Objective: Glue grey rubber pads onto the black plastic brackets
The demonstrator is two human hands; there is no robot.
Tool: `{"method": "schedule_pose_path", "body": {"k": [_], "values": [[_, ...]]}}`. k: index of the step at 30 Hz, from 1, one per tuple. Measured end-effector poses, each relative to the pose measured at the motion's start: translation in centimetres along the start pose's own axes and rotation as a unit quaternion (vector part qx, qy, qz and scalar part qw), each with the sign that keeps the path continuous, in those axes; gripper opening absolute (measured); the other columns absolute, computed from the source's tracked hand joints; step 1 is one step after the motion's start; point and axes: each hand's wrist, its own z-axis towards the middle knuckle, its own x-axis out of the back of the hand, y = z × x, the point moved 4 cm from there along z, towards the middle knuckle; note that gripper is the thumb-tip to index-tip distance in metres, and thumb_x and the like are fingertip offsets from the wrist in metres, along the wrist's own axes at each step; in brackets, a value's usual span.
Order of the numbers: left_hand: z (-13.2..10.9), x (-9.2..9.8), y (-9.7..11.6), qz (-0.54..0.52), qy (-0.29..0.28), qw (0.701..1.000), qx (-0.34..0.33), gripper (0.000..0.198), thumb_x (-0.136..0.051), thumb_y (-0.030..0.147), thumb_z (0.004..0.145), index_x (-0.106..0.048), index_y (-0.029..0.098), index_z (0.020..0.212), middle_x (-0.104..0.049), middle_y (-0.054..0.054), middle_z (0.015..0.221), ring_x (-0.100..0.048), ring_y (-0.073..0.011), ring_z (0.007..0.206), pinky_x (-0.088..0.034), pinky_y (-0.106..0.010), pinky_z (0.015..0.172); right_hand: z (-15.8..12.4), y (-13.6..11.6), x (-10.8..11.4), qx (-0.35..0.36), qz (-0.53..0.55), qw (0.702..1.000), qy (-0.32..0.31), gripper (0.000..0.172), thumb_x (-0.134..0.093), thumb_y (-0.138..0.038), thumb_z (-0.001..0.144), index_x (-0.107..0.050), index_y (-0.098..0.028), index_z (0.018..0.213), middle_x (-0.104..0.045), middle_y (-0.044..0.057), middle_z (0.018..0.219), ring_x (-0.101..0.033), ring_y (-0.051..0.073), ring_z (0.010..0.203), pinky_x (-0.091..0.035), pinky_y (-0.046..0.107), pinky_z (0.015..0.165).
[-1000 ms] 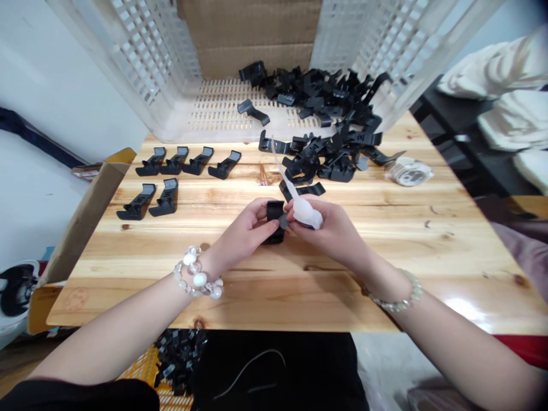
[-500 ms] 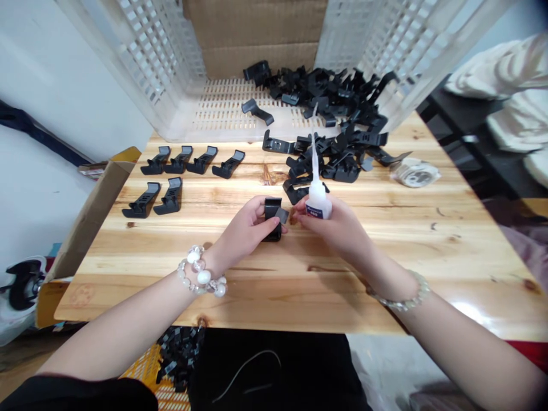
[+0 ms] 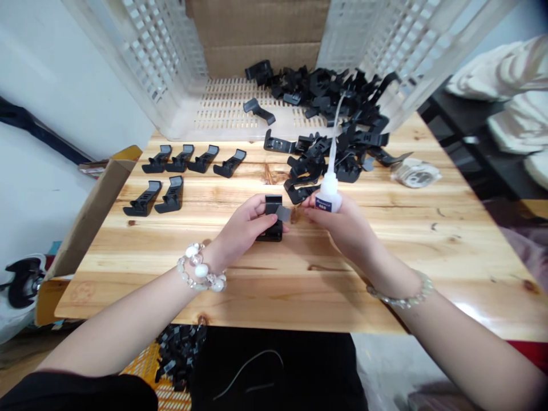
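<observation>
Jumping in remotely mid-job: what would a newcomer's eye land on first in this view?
A heap of matte black plastic brackets dominates the top centre, lying across a white perforated plastic crate and the pine table. At centre, the left hand holds a black plastic bracket, beside the right hand raising a white squeeze bottle with a long thin nozzle. Six matching brackets stand in tidy rows at left.

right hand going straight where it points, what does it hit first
The right hand would probably meet the grey tab on the black plastic part in the left hand, though depth is unclear.
</observation>
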Motion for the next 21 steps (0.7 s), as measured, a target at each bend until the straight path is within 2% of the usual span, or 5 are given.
{"method": "schedule_pose_path", "body": {"k": [7, 16, 21], "values": [[-0.3, -0.6, 0.2, 0.078, 0.027, 0.996, -0.041, 0.027, -0.061, 0.016, 0.086, -0.051, 0.015, 0.111, -0.071, -0.006, 0.099, -0.071, -0.0160, 0.080, -0.058, -0.031, 0.079, -0.8, -1.3, -0.9, 0.055, -0.016, 0.997, -0.043, 0.013, -0.071, -0.018, 0.071, -0.060, -0.019, 0.077, -0.063, 0.001, 0.084, -0.057, 0.016, 0.079, -0.044, 0.034, 0.077], [-0.7, -0.8, -0.1, 0.124, 0.034, 0.990, -0.064, 0.032, -0.062, 0.020, 0.087, -0.049, 0.018, 0.117, -0.069, -0.008, 0.107, -0.070, -0.0187, 0.091, -0.058, -0.032, 0.081, -1.3, -1.9, -1.7, 0.044, -0.022, 0.995, -0.085, 0.023, -0.076, -0.024, 0.069, -0.056, -0.021, 0.080, -0.064, 0.001, 0.089, -0.058, 0.014, 0.071, -0.051, 0.032, 0.070], [-0.9, -0.8, -0.1, 0.163, 0.039, 0.984, -0.066, 0.033, -0.059, 0.021, 0.090, -0.049, 0.020, 0.122, -0.069, -0.008, 0.107, -0.069, -0.0191, 0.094, -0.058, -0.030, 0.079, -1.3, -1.8, -1.9, 0.043, -0.036, 0.994, -0.095, 0.024, -0.076, -0.021, 0.068, -0.056, -0.020, 0.081, -0.064, 0.001, 0.089, -0.056, 0.013, 0.067, -0.049, 0.030, 0.065]]}}
